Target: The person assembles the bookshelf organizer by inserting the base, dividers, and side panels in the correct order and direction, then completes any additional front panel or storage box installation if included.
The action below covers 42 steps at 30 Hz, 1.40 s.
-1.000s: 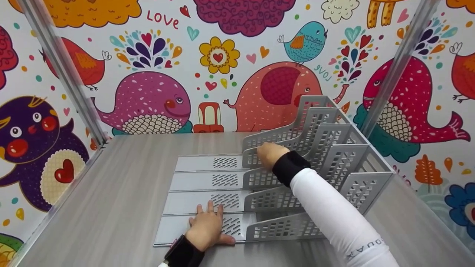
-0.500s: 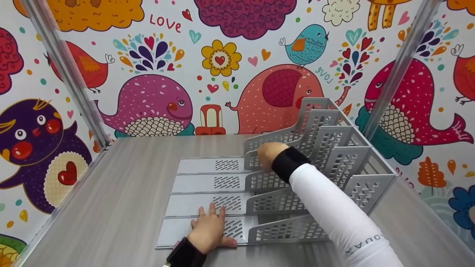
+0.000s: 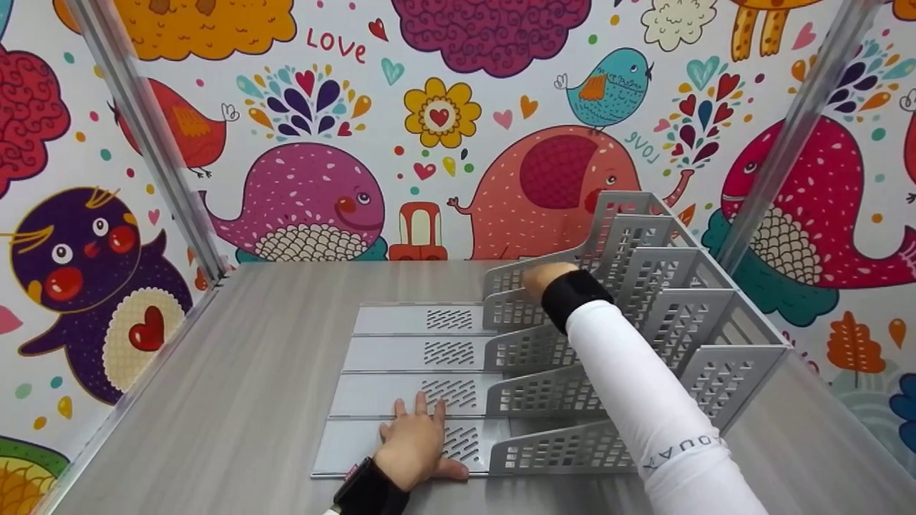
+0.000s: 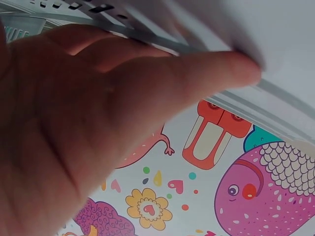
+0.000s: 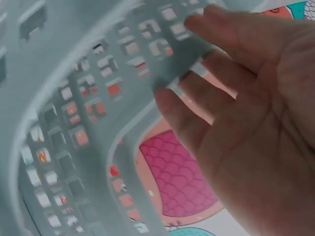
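A grey plastic file organizer lies in front of me in the head view. Its perforated upright dividers (image 3: 551,386) stand on the right, joined to flat slotted panels (image 3: 390,352) on the left. My left hand (image 3: 415,443) rests spread on the two nearest panels; in the left wrist view its thumb (image 4: 216,73) lies straight against the panel face. My right hand (image 3: 549,279) is at the far dividers, its fingertips mostly hidden in the head view. In the right wrist view its fingers (image 5: 206,103) meet a divider (image 5: 113,98) edge, thumb side over the perforated face.
The organizer stands on a grey wood-grain table (image 3: 265,357). A wall with cartoon animals (image 3: 315,193) rises behind it. Metal posts (image 3: 154,143) mark the back corners on the left and right.
My right hand has shifted slightly farther back along the far dividers. The left hand keeps its place on the near panels. The head view has swung a little to the left.
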### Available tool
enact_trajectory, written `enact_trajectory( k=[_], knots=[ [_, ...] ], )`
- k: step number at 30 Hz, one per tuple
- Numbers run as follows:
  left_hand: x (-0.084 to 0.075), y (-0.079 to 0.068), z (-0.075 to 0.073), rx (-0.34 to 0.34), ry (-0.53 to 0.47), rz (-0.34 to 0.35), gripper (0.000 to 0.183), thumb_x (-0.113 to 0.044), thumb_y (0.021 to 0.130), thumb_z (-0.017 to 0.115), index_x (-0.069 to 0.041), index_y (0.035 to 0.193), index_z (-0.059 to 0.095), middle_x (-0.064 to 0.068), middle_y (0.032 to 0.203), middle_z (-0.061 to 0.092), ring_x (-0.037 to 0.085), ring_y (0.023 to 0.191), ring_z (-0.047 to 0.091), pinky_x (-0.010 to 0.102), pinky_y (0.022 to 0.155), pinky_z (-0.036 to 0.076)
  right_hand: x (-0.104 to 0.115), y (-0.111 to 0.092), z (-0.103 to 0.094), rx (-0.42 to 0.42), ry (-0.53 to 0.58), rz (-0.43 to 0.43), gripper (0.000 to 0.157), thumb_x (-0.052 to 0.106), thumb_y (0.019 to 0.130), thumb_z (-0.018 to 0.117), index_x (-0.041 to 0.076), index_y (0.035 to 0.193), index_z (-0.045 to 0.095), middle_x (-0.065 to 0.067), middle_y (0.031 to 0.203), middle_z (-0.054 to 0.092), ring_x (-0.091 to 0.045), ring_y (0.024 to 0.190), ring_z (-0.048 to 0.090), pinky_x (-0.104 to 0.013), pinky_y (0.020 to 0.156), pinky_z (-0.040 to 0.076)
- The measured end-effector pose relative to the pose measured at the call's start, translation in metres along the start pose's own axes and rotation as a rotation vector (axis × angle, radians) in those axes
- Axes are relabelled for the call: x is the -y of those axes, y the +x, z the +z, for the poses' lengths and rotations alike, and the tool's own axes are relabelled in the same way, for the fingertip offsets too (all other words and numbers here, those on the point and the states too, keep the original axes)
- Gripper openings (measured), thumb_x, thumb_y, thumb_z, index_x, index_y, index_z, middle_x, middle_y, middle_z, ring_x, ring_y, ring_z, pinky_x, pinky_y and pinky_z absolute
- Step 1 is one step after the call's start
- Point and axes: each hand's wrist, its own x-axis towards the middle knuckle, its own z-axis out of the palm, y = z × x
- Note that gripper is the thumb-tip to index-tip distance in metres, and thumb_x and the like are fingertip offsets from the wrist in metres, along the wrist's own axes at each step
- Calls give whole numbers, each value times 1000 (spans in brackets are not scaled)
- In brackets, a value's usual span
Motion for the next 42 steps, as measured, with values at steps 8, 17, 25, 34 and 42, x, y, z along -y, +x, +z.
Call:
enact_trajectory(
  k=[8,17,25,34,42],
  knots=[
    [0,0,0,-6,14,-7,115,-69,61,82,-9,151,44,24,159,36,56,141,37,74,98,43,-2,-5,4,30,131,56,21,-6,89,48,6,89,65,-15,97,71,-29,86,64,-48,91,55],
    [0,0,2,-8,11,-10,114,-68,61,82,-9,150,45,24,158,37,55,140,38,73,97,44,-5,1,6,33,132,13,16,-5,88,55,2,93,68,-15,100,73,-23,79,58,-46,86,56],
    [0,-1,1,-17,10,-3,114,-68,61,82,-8,150,44,25,158,37,56,140,38,74,97,43,-3,5,6,1,137,22,16,-7,86,55,1,91,69,-16,98,73,-21,75,54,-46,83,57],
    [1,-1,1,-6,-26,-10,113,-66,61,84,-8,151,44,25,158,36,56,141,36,75,99,41,0,8,9,-22,157,34,18,-6,85,54,0,91,70,-18,102,74,-29,88,68,-48,88,57],
    [0,-2,-1,0,-6,-8,116,-69,61,81,-8,152,43,26,159,34,56,141,35,74,100,41,0,9,9,-26,166,39,18,-6,85,54,0,92,71,-19,105,74,-30,93,69,-48,89,57]
  ],
)
